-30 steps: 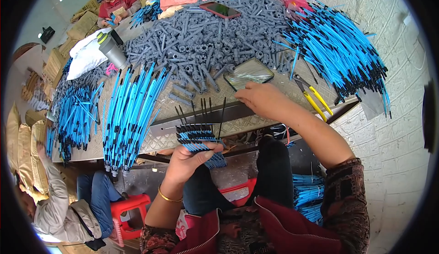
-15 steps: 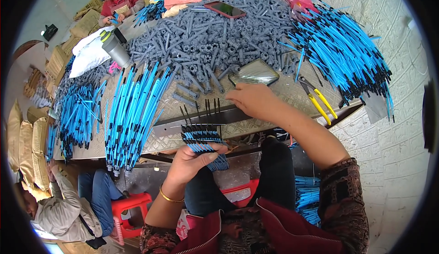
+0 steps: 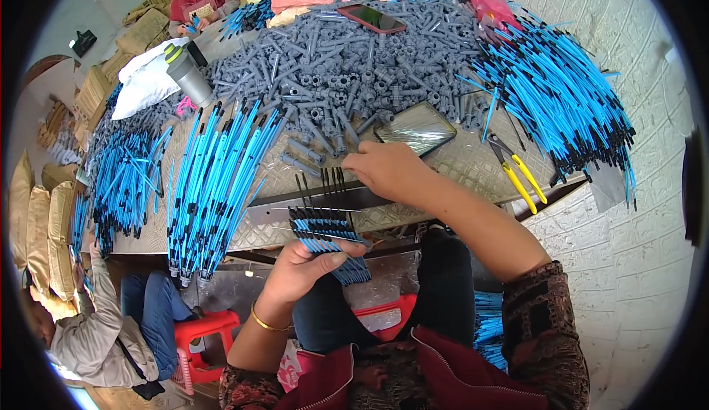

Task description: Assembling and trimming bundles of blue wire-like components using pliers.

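My left hand [image 3: 306, 270] is wrapped round a flat row of blue sticks with black ends [image 3: 323, 237], held above my lap at the table's near edge. Thin metal needles [image 3: 314, 209] lie crosswise over the row. Several black tips [image 3: 332, 179] stick up farther than the others. By the tallest of these tips is my right hand [image 3: 384, 172], fingers pinched together; whatever sits between them is too small to make out. Just beyond that hand lies a dark-rimmed tray [image 3: 416, 128] with fine clear strands or needles inside.
A heap of grey plastic tubes [image 3: 332, 63] covers the table's middle, a phone [image 3: 371, 18] on top. Blue stick bundles lie left [image 3: 218, 188] and right [image 3: 554, 92]. Yellow-handled pliers [image 3: 517, 173] rest at right, a grey bottle [image 3: 187, 76] at left. Two other people sit leftward.
My right hand has shifted slightly left and down, closer to the black tips. My left hand still holds the row in nearly the same place. The whole view has shifted a little.
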Tool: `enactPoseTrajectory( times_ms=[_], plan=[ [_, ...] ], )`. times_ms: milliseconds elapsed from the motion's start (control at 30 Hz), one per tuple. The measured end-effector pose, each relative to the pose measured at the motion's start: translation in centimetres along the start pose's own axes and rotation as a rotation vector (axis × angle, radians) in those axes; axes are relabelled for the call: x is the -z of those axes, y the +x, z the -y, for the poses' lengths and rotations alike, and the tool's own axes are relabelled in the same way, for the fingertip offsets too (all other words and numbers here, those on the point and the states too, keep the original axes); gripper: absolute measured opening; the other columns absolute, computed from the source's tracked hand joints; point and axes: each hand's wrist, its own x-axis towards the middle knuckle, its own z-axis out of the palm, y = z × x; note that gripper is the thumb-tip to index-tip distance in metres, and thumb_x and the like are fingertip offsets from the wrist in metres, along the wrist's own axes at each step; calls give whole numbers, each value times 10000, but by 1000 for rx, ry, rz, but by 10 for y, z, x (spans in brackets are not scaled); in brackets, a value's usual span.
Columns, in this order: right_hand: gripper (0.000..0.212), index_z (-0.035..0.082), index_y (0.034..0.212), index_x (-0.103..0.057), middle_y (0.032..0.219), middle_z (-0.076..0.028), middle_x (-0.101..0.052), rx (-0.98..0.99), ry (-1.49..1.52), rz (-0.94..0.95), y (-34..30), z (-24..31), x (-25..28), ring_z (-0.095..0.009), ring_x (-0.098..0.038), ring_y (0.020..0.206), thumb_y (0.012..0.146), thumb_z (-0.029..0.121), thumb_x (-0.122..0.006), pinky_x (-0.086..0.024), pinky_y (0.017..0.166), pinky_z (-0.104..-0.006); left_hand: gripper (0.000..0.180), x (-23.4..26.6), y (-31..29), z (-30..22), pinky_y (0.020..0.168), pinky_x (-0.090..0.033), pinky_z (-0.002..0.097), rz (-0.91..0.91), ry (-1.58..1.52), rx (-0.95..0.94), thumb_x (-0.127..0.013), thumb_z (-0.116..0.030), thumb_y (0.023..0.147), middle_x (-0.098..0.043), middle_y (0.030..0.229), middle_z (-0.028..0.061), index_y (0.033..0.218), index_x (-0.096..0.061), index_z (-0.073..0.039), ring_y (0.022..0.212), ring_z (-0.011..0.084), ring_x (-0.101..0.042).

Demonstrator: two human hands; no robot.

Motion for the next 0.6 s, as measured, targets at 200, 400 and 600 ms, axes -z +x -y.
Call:
enactPoseTrajectory(
  times_ms=[200,400,600],
  plan=[
    [151,126,942,-611,783,-92,-557,36,9,-2,11,8,-11,-317,-584,689,806,157,-553,-466,583,-421,193,9,-6,-5,888,-449,360,19,0,64,-552,-60,850,-654,1010,157,997,-637,31,968,238,-614],
    [131,107,908,-616,793,-103,-557,108,7,-71,25,7,-17,-321,-583,717,793,131,-558,-464,612,-424,210,28,-3,-15,897,-442,350,117,-5,103,-556,-79,862,-645,1028,143,1032,-620,27,995,229,-599],
    [134,82,917,-625,832,-123,-558,-32,168,64,29,22,-22,-328,-574,782,821,126,-543,-464,671,-420,227,42,-1,-15,894,-440,319,250,5,121,-559,-99,883,-639,1035,94,1070,-609,20,1002,186,-581]
  ],
)
